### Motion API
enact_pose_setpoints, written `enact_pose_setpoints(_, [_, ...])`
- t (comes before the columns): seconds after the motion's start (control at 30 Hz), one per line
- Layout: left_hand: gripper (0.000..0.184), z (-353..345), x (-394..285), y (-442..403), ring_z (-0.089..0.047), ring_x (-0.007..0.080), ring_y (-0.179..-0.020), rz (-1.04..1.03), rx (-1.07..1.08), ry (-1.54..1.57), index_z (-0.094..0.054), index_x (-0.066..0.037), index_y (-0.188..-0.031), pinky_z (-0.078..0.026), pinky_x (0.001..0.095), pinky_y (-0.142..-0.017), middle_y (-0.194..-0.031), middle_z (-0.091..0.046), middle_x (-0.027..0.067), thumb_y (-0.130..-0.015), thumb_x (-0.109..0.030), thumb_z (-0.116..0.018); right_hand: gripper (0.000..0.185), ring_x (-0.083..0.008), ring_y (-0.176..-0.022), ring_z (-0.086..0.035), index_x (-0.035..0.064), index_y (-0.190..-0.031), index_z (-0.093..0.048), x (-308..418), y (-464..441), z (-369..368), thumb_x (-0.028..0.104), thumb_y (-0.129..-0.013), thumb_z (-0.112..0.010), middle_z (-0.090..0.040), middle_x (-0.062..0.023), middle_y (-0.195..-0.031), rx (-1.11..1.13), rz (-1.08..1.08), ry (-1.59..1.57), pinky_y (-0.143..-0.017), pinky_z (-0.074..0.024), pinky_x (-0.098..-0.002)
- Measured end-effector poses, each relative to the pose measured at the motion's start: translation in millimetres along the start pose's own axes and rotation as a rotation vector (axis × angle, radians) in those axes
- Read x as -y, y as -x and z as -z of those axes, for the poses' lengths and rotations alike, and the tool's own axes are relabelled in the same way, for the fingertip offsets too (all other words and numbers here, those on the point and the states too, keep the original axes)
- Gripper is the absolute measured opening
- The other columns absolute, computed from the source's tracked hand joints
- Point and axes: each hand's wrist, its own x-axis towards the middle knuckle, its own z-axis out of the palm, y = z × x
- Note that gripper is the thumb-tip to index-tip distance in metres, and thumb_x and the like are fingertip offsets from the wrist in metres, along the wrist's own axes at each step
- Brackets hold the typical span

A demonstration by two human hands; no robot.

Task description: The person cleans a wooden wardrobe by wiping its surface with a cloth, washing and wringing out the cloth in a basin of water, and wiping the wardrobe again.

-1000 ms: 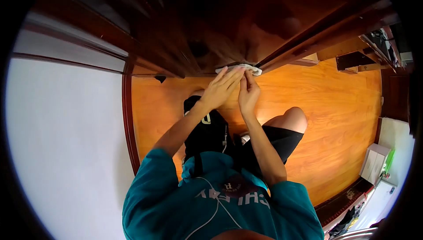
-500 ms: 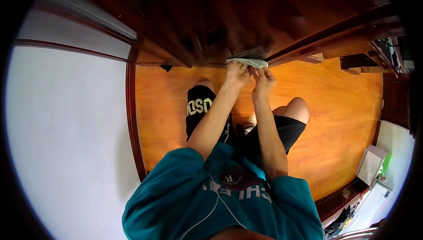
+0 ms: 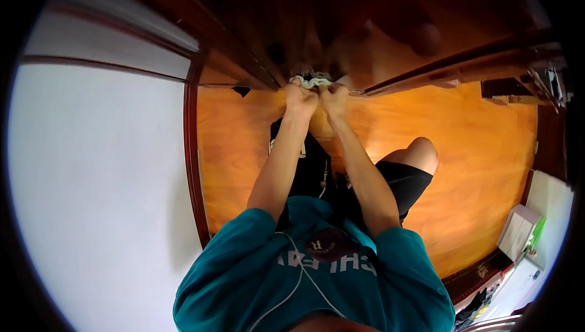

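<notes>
A pale cloth [image 3: 314, 82], bunched into folds, lies against the lower part of a glossy dark-red wooden door [image 3: 378, 21]. My left hand [image 3: 300, 99] is closed on the left end of the cloth. At its right end, my right hand [image 3: 333, 96] grips it with bent fingers. The two hands are close together, with my arms stretched forward. Some of the fingertips are hidden by the cloth and the hands. A dim reflection of the hands and cloth shows in the door's surface.
The orange wooden floor [image 3: 475, 149] spreads below and to the right. A white wall [image 3: 103, 167] with dark-red trim [image 3: 192, 161] stands at left. Open shelving [image 3: 512, 91] is at the far right, and a white box [image 3: 519, 229] sits lower right.
Both hands have moved left along the door with the cloth. The cloth was flatter and longer before and is now crumpled between the hands. My left knee has shifted under my arm.
</notes>
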Motion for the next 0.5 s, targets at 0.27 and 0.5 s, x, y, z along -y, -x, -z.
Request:
enact_pose_setpoints(0.27, [0.047, 4, 59, -17, -0.039, 0.0233, -0.12, 0.028, 0.092, -0.067, -0.039, -0.005, -0.131, -0.024, 0.0373, -0.108, -0.134, -0.042, 0.0099, -0.096, -0.032, -0.022, 0.015, -0.0175, -0.062, -0.059, -0.0053, -0.076, -0.065, -72, -30, 32, 0.009, -0.072, -0.066, -0.065, -0.0163, -0.069, -0.123, -0.135, -0.192, -0.061, -0.0473, -0.0325])
enact_pose_setpoints(0.5, [0.049, 2, 119, -24, -0.044, 0.0187, -0.107, 0.176, 0.139, -0.081, -0.048, -0.009, -0.123, -0.035, 0.0328, -0.087, -0.127, -0.048, 0.0029, -0.095, -0.039, -0.021, 0.006, -0.0151, -0.068, -0.06, -0.0069, -0.081, -0.059, -67, -39, 110, -0.001, -0.081, -0.058, -0.062, -0.0092, -0.078, -0.129, -0.102, -0.222, -0.065, -0.0493, -0.0266])
